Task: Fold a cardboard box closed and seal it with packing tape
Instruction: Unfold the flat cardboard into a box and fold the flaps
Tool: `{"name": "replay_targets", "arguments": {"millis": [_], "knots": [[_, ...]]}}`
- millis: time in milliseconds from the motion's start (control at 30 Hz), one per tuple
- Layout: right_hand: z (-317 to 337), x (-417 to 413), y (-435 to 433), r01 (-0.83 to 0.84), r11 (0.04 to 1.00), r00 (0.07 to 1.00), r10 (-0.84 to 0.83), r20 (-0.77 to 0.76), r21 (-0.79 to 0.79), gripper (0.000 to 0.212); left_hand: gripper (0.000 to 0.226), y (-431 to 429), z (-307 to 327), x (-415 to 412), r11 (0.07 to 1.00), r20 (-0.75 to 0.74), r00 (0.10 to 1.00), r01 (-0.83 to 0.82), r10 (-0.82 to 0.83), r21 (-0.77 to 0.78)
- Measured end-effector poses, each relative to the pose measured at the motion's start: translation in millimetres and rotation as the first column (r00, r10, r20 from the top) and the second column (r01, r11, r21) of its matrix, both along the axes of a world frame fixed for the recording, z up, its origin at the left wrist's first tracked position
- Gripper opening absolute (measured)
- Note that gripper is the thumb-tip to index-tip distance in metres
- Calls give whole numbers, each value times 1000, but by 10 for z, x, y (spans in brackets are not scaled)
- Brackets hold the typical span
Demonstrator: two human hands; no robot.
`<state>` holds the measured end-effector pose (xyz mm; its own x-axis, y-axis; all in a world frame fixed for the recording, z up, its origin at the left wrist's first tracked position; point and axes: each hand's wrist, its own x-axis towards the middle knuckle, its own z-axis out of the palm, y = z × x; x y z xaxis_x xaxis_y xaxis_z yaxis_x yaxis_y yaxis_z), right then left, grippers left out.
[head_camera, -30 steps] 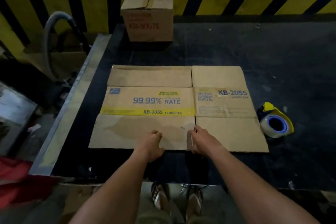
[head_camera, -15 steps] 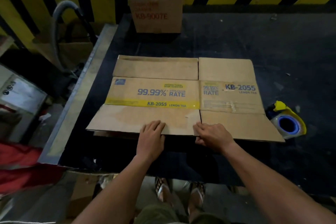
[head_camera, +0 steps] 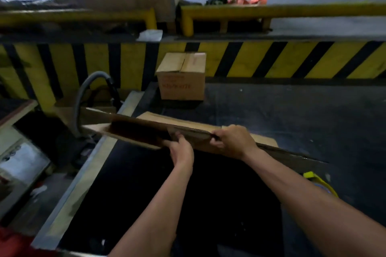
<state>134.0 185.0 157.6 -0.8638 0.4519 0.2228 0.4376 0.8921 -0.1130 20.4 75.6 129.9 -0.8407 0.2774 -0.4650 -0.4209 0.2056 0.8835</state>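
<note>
A flattened brown cardboard box (head_camera: 146, 129) is raised off the dark table, seen almost edge-on, with its near edge lifted and a dark gap showing between its layers. My left hand (head_camera: 180, 149) grips the near edge from below at the middle. Just to the right of it, my right hand (head_camera: 232, 139) clasps the same edge from above. A yellow tape dispenser (head_camera: 319, 183) with a roll of packing tape lies on the table at the right, partly hidden behind my right forearm.
A closed brown carton (head_camera: 181, 81) stands at the table's far edge against a yellow-and-black striped wall (head_camera: 292, 58). A grey hose (head_camera: 83, 94) arches left of the table. The table's pale metal rim (head_camera: 83, 183) runs along the left side.
The box lay flat under both hands; now both hands have gripped its near edge and lifted it off the table. The camera has tilted upward.
</note>
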Motion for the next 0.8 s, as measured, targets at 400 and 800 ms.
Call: {"name": "replay_targets", "arguments": {"millis": [400,800], "knots": [[1577,-94,110,-160,779,966,-4,-260,-606,22,79,327,1430,-218,922,-455,860,343,-231,179],[1528,-288,95,-140,741,942,-104,-318,-657,41,76,588,1591,-542,885,-410,807,465,-424,0]]}}
